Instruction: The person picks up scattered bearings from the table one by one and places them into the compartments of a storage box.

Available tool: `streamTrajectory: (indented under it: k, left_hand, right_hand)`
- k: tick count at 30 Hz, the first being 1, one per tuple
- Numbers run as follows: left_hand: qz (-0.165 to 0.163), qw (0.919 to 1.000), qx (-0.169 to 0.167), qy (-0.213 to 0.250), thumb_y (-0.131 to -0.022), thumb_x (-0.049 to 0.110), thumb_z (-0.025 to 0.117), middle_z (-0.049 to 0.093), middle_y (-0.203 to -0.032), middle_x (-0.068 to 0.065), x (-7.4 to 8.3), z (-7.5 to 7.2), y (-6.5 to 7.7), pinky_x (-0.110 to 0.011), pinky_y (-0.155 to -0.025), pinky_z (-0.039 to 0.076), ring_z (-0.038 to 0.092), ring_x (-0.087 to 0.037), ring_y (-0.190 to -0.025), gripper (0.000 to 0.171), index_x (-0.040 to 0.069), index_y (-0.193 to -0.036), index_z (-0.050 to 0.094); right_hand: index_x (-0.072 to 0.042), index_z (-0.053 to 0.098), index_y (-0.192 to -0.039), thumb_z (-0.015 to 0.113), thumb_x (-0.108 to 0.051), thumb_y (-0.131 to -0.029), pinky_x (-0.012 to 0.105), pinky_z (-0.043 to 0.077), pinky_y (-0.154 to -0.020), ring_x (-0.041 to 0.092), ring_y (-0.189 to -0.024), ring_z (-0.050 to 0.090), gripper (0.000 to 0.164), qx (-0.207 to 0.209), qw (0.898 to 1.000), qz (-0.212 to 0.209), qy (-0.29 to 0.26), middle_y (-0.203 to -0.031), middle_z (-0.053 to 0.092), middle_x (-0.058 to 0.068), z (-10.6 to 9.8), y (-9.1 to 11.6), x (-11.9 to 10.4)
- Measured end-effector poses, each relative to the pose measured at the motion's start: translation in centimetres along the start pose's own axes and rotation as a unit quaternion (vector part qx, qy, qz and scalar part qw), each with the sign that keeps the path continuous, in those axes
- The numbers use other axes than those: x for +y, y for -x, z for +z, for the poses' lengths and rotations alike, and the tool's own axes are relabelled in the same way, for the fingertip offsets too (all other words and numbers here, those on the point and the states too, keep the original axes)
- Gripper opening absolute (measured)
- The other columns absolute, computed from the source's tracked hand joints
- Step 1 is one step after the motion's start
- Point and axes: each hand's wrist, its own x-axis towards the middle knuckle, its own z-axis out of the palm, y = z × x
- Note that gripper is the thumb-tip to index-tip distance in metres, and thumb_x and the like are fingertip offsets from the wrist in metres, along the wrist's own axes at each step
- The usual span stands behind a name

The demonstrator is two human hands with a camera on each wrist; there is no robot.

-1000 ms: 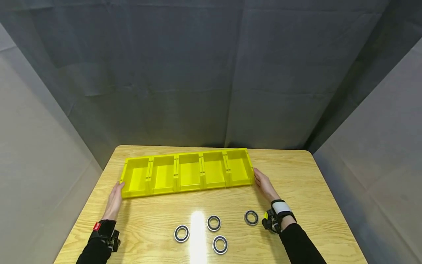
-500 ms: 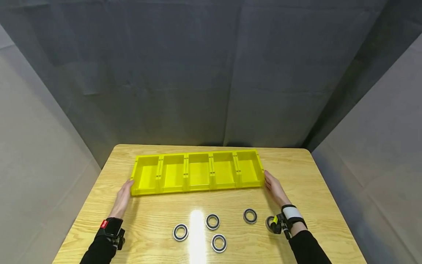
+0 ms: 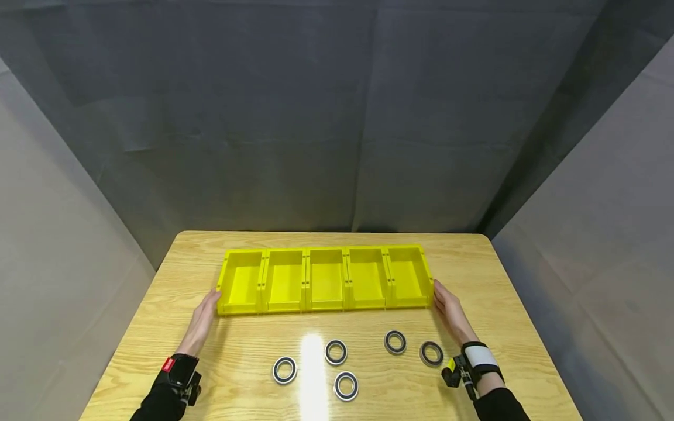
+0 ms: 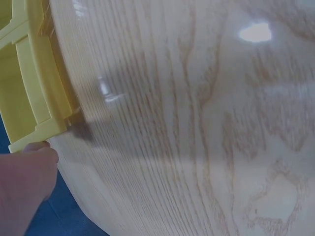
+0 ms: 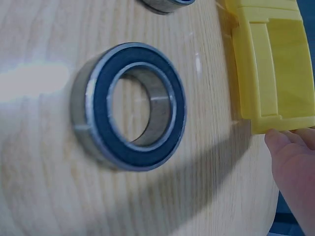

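Observation:
A row of joined yellow storage bins (image 3: pixel 325 304) lies lengthwise across the table, with nothing in its compartments. My left hand (image 3: pixel 202 320) rests against the left end of the row, fingers extended along the side. At the opposite end, my right hand (image 3: pixel 450 313) touches the outer wall with its fingers fairly straight. In the right wrist view, the thumb and fingertips meet the corner of the end bin (image 5: pixel 268 69). The left wrist view has the thumb at the other end's corner, the remaining fingers mostly hidden.
Several ball bearings lie flat in front of the bins, among them a left one (image 3: pixel 276 371) and a right one (image 3: pixel 423 354) close to my right wrist. The wooden table (image 3: pixel 253 397) has rounded back corners. Grey cloth walls (image 3: pixel 274 146) stand behind and at both sides.
Both hands have shifted the yellow bins to the right and slightly nearer. The row was tilted and now lies nearly straight. The rightmost bearing, earlier hidden by my wrist, now shows fully.

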Motion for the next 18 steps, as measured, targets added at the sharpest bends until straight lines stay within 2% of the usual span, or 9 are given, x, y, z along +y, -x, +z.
streamTrajectory:
  k: [7, 18]
  left_hand:
    - [0.017, 0.9998, -0.009, 0.01, -0.105, 0.059, 0.021, -0.011, -0.169, -0.017, -0.4, 0.1, 0.1, -0.059, -0.127, -0.002, -0.009, -0.04, -0.157, 0.082, 0.005, -0.16, -0.007]
    - [0.018, 0.9997, -0.017, -0.008, -0.105, 0.059, 0.022, -0.01, -0.169, -0.02, -0.3, 0.6, 1.0, -0.062, -0.126, 0.001, -0.006, -0.042, -0.156, 0.082, 0.005, -0.161, -0.006]
  right_hand:
    - [-0.004, -0.004, -0.161, 0.02, -0.05, -0.109, 0.05, 0.005, -0.13, 0.036, -0.158, -0.003, 0.074, 0.006, 1.0, 0.001, 0.011, -0.169, -0.008, 0.018, -0.1, 1.1, 0.1]
    - [-0.004, -0.004, -0.161, 0.02, -0.053, -0.108, 0.052, 0.006, -0.13, 0.037, -0.158, -0.001, 0.077, 0.027, 0.999, 0.012, 0.024, -0.17, -0.008, 0.017, 0.0, 2.6, 0.3]
